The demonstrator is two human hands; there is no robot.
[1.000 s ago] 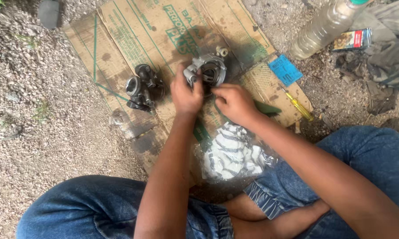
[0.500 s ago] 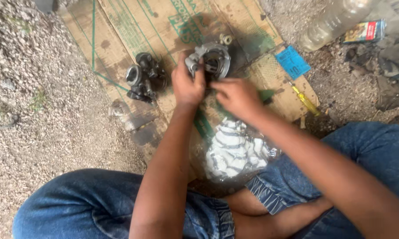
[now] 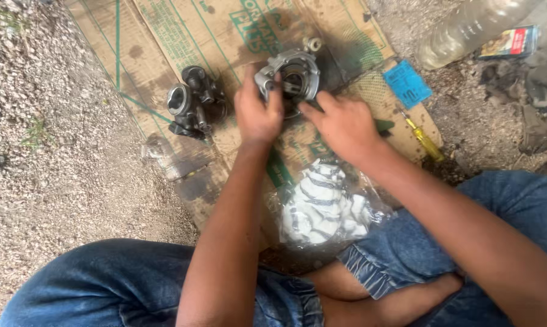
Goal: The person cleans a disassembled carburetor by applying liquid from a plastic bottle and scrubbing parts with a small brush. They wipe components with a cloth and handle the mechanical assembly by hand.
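A grey metal engine part (image 3: 293,74) with a round hollow rests on the flattened cardboard sheet (image 3: 164,42). My left hand (image 3: 258,112) grips its left side, fingers curled over the rim. My right hand (image 3: 341,124) lies just right of it, fingertips touching its lower edge; whether it holds a small piece I cannot tell. A second, darker metal part (image 3: 191,106) sits on the cardboard to the left, apart from both hands.
A striped cloth in a clear plastic bag (image 3: 322,209) lies between my knees. A yellow-handled screwdriver (image 3: 423,138), a blue card (image 3: 408,83), a clear plastic bottle (image 3: 467,30) and a small packet (image 3: 508,42) are at right. Gravel surrounds the cardboard.
Both hands have stayed on the grey part; the view has shifted slightly, and my right hand's fingers have moved closer to the part's lower edge.
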